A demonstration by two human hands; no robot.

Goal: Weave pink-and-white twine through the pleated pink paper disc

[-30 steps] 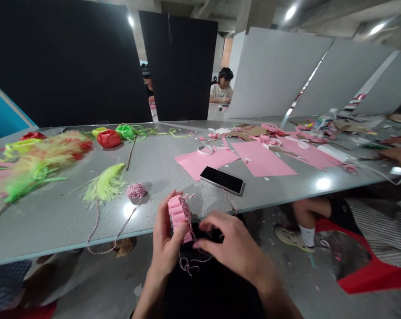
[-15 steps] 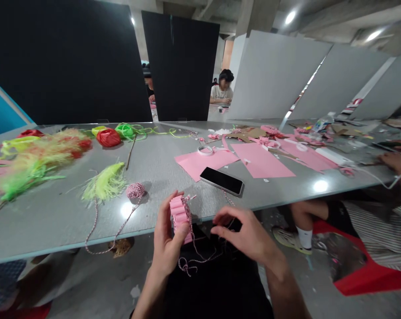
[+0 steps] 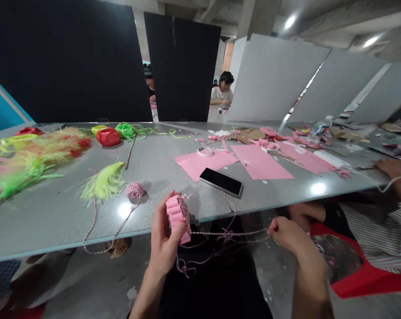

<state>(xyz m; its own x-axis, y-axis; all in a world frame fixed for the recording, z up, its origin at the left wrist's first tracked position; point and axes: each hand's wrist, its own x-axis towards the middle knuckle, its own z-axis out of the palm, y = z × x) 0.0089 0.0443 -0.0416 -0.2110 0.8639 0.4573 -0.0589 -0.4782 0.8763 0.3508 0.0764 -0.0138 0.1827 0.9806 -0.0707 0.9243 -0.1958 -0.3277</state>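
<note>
My left hand (image 3: 167,235) is wrapped round a pink folded-paper piece (image 3: 175,209), its ridges facing up and red-and-white twine wound along its right side. From that piece a strand of red-and-white twine (image 3: 243,233) runs right, fairly straight, with a tangle partway along. Its far part is pinched in my right hand (image 3: 285,232), out past the table edge over the floor. Loose loops of twine dangle below the pink piece. A ball of the same twine (image 3: 135,190) rests on the table to the left of my hands.
A phone (image 3: 221,181) lies near the table's front edge, beside pink paper sheets (image 3: 263,161) and a tape roll (image 3: 204,151). Yellow-green fringe (image 3: 105,181), a stick (image 3: 130,153) and a red yarn ball (image 3: 107,137) are left. A co-worker's hand (image 3: 391,168) is at right.
My right hand has moved right, away from the pink piece, and the twine between my hands is drawn out. My left hand stays nearly in place, still holding the pink piece.
</note>
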